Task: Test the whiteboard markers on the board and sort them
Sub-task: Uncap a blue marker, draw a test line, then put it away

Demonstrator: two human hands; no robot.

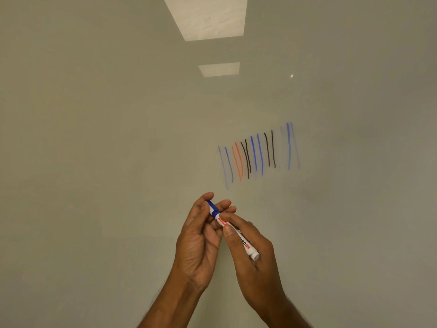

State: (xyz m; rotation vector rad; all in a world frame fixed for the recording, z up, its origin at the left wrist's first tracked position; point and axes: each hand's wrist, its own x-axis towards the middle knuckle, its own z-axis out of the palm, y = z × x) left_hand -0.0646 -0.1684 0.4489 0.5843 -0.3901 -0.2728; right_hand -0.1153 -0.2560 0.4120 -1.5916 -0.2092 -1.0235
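A glossy whiteboard (106, 150) fills the view. On it, right of centre, stand several near-vertical test strokes (257, 153) in blue, red and black; some blue ones are faint. Below them both hands hold one white marker (246, 245) with a red label and a blue cap (212, 207). My right hand (250, 261) grips the marker's barrel. My left hand (201, 240) has its fingers closed around the blue cap end. The cap sits against the barrel; the tip is hidden.
Two pale rectangular reflections of ceiling lights (208, 17) show on the upper part of the board, with a small bright glint (291, 76) to the right. No other markers or containers are in view.
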